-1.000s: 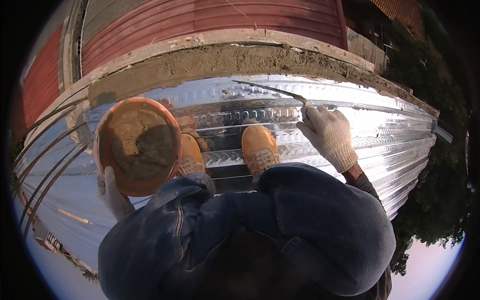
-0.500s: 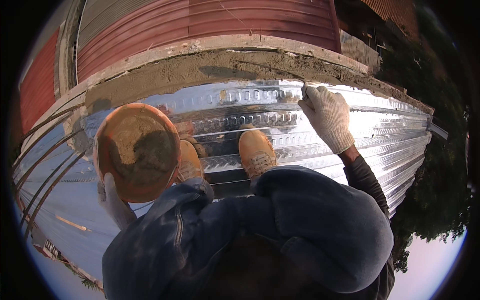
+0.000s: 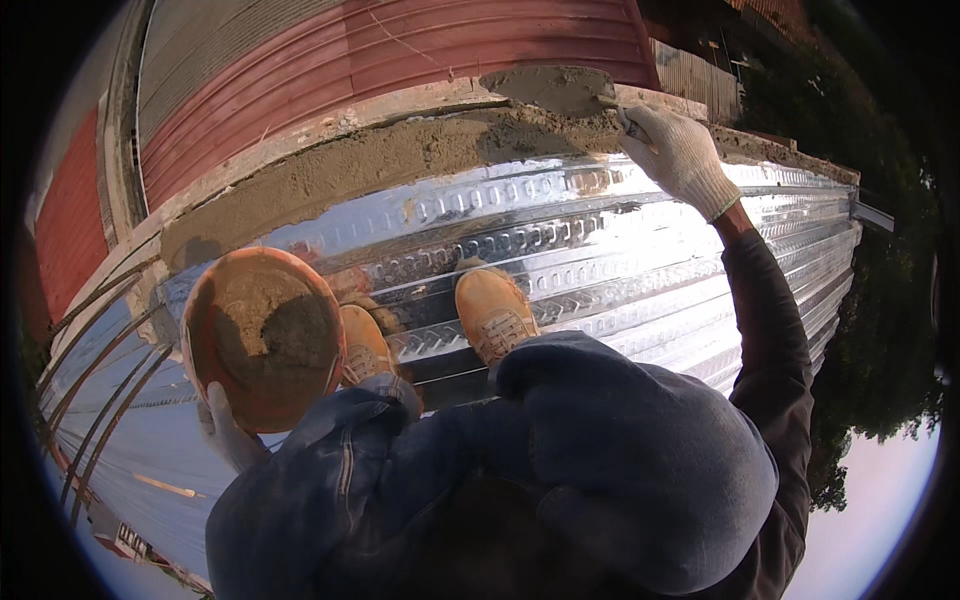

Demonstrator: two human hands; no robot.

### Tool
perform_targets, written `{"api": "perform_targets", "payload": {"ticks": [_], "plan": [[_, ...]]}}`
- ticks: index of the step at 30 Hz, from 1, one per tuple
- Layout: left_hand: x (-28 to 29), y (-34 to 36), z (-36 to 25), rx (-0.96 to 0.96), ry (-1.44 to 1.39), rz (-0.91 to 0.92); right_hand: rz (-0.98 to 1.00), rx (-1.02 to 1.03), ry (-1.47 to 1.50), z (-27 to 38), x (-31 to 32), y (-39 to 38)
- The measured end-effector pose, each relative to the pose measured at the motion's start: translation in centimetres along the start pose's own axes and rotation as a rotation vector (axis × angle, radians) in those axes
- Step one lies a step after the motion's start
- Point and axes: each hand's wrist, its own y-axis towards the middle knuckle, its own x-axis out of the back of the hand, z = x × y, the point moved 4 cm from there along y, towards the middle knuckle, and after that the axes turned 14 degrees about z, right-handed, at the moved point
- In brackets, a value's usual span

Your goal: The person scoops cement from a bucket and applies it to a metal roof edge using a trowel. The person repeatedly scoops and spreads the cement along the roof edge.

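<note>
My right hand (image 3: pixel 682 160), in a pale knitted glove, is closed round the handle of a trowel (image 3: pixel 552 90). Grey mortar coats the trowel's blade, which is over the far edge of a wet mortar strip (image 3: pixel 390 155). At the left, my gloved left hand (image 3: pixel 228 428) grips the near-left side of a round orange bucket (image 3: pixel 262 257). Mortar (image 3: pixel 288 330) lies inside it, partly in shadow. The fingers beneath the bucket are hidden.
Both my shoes (image 3: pixel 494 312) stand on ribbed shiny metal decking (image 3: pixel 640 270). Bent steel bars (image 3: pixel 110 425) stick out at the left. Beyond the mortar strip lies red corrugated sheeting (image 3: pixel 400 60). Dark trees (image 3: pixel 880 300) fill the right side, past the decking's edge.
My right hand has moved away and slightly right, lifting the trowel from low along the mortar strip to its far edge, blade now showing broadly. The left hand still holds the bucket.
</note>
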Motion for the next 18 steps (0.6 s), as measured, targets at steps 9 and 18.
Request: {"api": "perform_targets", "payload": {"ticks": [9,18], "plan": [[1.4,2.3,2.7,0.042,0.101,-0.070,0.081,0.034,0.609,7.2,-3.0,-0.6],[0.1,3.7,3.4,0.081,0.138,-0.082,0.059,-0.121,0.743,6.0,-6.3,-6.7]]}}
